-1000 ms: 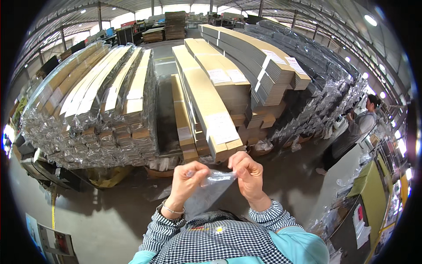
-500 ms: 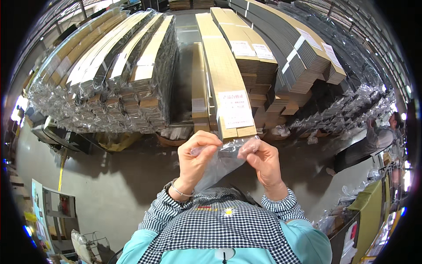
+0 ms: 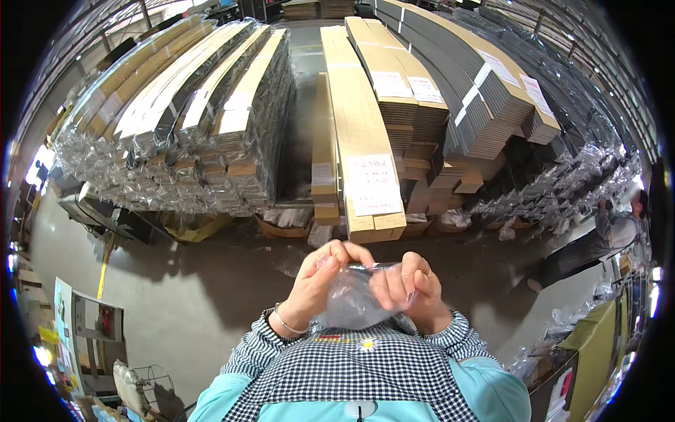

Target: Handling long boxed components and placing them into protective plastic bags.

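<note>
A clear plastic bag (image 3: 354, 299) is stretched between my two hands, close in front of my checked apron. My left hand (image 3: 316, 278) is closed on its left edge, thumb against curled fingers. At the other edge, my right hand (image 3: 415, 285) is closed with the film bunched in its fingers. Just beyond my hands, apart from them, is the near end of a long brown cardboard bundle (image 3: 357, 126). A white printed label (image 3: 373, 184) lies on top of that end. The bag's lower part hangs down toward the apron.
On the left stand stacked long bundles in clear film (image 3: 242, 119). More flat cardboard stacks (image 3: 415, 98) and grey-edged ones (image 3: 485, 91) rise to the right. A person (image 3: 598, 235) is at the far right. A wire-frame stand (image 3: 144, 387) is on the floor at lower left.
Both hands have drawn back toward me, away from the cardboard bundle's end. The bag has come with them and now spreads wider between the fingers.
</note>
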A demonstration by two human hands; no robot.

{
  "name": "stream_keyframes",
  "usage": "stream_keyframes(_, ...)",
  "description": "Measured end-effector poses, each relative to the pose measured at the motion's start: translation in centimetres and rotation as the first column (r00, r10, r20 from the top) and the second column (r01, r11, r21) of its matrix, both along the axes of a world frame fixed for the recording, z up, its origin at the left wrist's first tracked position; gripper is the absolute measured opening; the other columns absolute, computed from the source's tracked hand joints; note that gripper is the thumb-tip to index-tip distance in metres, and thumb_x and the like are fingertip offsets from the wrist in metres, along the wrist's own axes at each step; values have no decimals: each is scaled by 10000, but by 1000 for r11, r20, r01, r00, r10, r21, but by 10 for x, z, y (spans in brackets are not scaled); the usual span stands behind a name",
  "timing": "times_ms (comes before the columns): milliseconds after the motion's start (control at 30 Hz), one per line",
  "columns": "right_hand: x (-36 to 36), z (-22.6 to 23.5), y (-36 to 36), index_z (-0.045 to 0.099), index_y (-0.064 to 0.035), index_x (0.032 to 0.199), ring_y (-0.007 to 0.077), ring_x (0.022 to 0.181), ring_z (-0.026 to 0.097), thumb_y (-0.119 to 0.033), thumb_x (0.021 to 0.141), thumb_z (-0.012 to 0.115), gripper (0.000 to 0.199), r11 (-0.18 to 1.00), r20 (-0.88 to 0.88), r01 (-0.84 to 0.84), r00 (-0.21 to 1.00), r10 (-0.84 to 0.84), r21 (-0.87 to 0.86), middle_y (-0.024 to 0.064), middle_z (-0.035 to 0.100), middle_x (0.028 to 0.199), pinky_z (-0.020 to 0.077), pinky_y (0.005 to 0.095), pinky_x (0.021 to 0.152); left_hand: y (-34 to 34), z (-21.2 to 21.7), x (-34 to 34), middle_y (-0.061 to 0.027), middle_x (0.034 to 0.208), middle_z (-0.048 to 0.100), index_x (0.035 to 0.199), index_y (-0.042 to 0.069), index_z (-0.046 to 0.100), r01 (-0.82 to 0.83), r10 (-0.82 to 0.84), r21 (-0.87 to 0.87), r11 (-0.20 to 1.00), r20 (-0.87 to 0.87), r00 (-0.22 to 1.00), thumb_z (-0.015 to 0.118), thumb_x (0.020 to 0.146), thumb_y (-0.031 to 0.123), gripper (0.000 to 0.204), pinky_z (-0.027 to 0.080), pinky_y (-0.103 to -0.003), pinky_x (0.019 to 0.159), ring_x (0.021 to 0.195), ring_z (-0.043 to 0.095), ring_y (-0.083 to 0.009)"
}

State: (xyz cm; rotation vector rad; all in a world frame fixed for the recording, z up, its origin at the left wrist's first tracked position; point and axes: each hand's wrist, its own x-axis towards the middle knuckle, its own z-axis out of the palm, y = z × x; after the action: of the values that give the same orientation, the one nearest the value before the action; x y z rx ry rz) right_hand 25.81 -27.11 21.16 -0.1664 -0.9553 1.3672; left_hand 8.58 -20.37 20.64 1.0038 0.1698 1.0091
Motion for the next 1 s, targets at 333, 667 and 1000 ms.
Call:
stream_keyframes(333,87,-36,23,643,-4,795,270,679,632,-43,757,663,59,824,861,349,84,-502,446,120,652,756,505,354,631,68,16,-31,-58,815,680,933,48,700,327,652,899,291,-436,620,675,820,15,121,547,-277,605,664,673,-198)
stream_keyframes(667,66,-13,63,508,-41,912,101,615,403,-33,961,495,51,537,454,660,316,-833,525,30,509,838,358,243,577,69,34,3,-25,727,597,883,21,590,8,339,647,763,-411,846,623,910,56,55,433,-239,593,672,569,-84)
stream_keyframes(1000,73,-15,106,523,-13,970,183,908,530,-42,979,514,31,491,491,591,176,-853,640,104,555,1012,441,287,832,115,-15,3,-59,860,644,931,6,618,-63,579,787,614,-395,714,664,894,23,61,496,-279,735,816,616,-162)
